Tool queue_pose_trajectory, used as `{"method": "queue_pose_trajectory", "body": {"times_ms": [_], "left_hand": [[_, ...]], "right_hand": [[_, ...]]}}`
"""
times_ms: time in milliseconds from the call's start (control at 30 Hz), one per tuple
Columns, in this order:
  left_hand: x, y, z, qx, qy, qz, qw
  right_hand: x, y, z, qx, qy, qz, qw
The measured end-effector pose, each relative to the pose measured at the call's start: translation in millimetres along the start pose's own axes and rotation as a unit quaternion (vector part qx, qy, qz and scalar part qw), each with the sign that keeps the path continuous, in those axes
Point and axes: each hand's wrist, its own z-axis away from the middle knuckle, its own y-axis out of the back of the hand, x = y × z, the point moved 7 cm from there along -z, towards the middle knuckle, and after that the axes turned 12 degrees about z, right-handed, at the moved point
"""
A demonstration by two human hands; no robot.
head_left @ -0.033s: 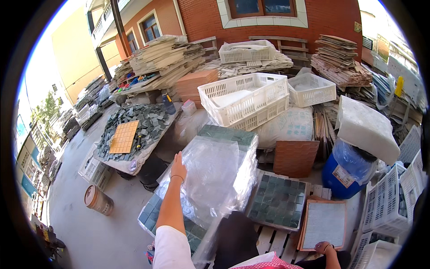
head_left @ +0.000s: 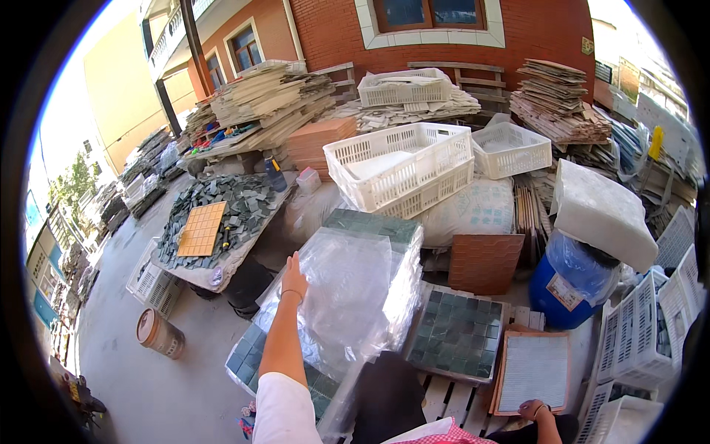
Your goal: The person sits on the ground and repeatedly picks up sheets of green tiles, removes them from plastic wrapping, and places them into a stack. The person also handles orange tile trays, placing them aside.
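Note:
My left hand (head_left: 294,277) reaches forward with the arm stretched out and lies flat on the left edge of a crumpled clear plastic sheet (head_left: 347,296). The plastic covers a stack of green mosaic tile sheets (head_left: 370,222). Down at the lower right, my right hand (head_left: 534,409) grips the near edge of a wooden-framed board (head_left: 534,366) with a pale mesh face. Between the two hands a dark green mosaic sheet (head_left: 458,333) rests flat on a wooden pallet (head_left: 451,396).
A big white plastic crate (head_left: 403,166) sits behind the stack, a blue barrel (head_left: 566,285) and more white crates (head_left: 643,325) at the right. To the left stands a table of grey tile pieces (head_left: 237,200) with an orange board (head_left: 201,229); a bucket (head_left: 159,333) is on the concrete floor.

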Motion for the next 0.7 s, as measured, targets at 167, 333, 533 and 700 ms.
{"method": "queue_pose_trajectory", "body": {"times_ms": [167, 333, 533, 700], "left_hand": [[-7, -10, -24, -0.049, 0.12, -0.021, 0.991], [55, 20, -28, 0.088, -0.062, -0.109, 0.988], [189, 44, 21, 0.026, -0.324, 0.068, 0.943], [290, 20, 102, -0.315, -0.236, 0.305, 0.867]], "right_hand": [[-1, -6, -1, -0.014, 0.016, 0.044, 0.999], [-2, -18, -13, -0.023, 0.041, 0.047, 0.998], [-33, 17, 7, 0.104, 0.103, 0.025, 0.989], [-133, 139, 101, 0.312, 0.195, -0.225, 0.902]]}}
